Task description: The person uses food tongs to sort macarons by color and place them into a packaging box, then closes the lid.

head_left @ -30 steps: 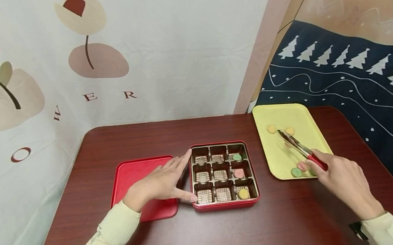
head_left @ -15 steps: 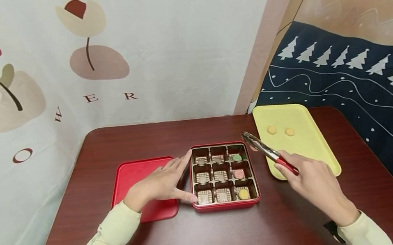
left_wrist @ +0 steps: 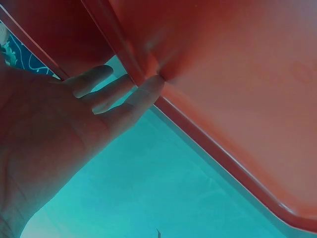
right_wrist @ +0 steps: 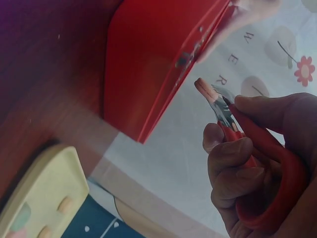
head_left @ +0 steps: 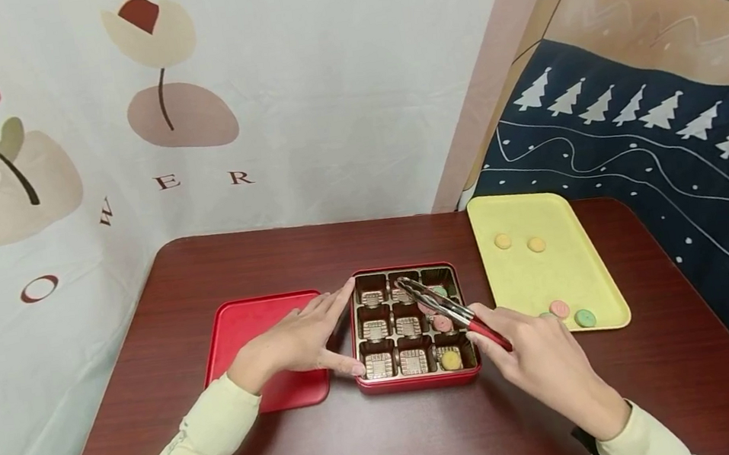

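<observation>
Red-handled tongs (head_left: 448, 312) slant up-left from right hand (head_left: 548, 365) over box (head_left: 419, 382).

Wall cloth (head_left: 294, 114): dark red letters "O", "W", "E", "R" in an arc beside printed flowers.
Other surfaces: no readable text.

Setting appears to be a staged tabletop corner in a home-like room. A small dark wooden table (head_left: 338, 446) stands against hanging printed cloths: a pale flower-patterned sheet (head_left: 214, 86) on the left, a mountain-and-pine-tree cloth (head_left: 655, 120) on the right. The cloths hide whatever walls stand behind them.
</observation>
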Demonstrator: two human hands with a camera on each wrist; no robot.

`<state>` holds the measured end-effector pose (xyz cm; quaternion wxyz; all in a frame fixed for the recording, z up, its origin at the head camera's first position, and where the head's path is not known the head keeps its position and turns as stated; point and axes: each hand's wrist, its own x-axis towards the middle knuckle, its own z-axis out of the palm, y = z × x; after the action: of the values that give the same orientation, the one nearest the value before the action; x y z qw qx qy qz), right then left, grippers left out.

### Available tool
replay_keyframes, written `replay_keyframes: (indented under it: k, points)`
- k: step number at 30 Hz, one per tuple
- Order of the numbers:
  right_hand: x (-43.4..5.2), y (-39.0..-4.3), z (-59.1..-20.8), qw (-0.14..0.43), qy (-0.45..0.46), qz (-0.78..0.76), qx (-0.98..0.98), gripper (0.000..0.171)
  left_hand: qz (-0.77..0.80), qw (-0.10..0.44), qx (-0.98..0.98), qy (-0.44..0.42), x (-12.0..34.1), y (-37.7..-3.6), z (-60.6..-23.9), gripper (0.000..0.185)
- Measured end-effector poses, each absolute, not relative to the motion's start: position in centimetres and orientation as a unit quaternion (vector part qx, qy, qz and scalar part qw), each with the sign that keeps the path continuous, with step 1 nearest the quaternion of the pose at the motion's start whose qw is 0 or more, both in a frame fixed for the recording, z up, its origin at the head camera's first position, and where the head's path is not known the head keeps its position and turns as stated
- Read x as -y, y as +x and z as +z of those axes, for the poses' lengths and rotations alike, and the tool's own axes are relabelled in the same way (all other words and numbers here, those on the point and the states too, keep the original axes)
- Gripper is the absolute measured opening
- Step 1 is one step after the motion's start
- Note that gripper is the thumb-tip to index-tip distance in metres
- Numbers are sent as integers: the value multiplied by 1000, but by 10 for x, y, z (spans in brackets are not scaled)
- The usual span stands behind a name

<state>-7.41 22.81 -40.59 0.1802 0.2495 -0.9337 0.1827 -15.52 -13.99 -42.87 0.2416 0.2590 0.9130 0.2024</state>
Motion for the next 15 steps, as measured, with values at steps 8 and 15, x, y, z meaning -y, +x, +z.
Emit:
replay_keyframes:
  k: [8, 15]
  points:
    - [-216, -71, -416, 171, 265, 178, 932, 39, 200, 238, -913, 263, 140, -156, -430, 141]
    - [-212, -70, -425, 178, 279, 161, 930, 41, 204, 239, -912, 263, 141, -155, -431, 140]
